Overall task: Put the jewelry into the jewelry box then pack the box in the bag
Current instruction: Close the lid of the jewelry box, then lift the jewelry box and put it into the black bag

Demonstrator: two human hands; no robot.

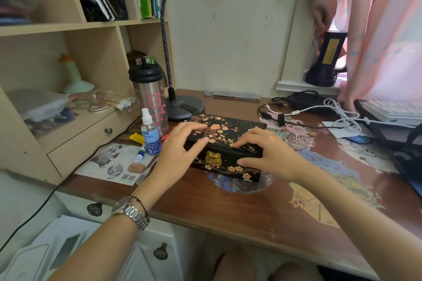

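A black lacquered jewelry box point(225, 131), painted with pink blossoms and fitted with a gold clasp at the front, lies closed in the middle of the brown desk point(228, 207). My left hand point(180, 149) rests on its left end, fingers spread over the lid and thumb at the front left corner. On the right end lies my right hand point(265, 153), fingertips on the lid's front edge and thumb against the front face. No loose jewelry shows. A dark bag point(408, 143) sits partly in view at the desk's right edge.
Left of the box stand a spray bottle point(149, 132), a steel tumbler point(149, 96) and a desk lamp base point(185, 106). White and black cables point(324, 112) and a keyboard point(392, 109) lie at the right back. Wooden shelves point(75, 57) fill the left side.
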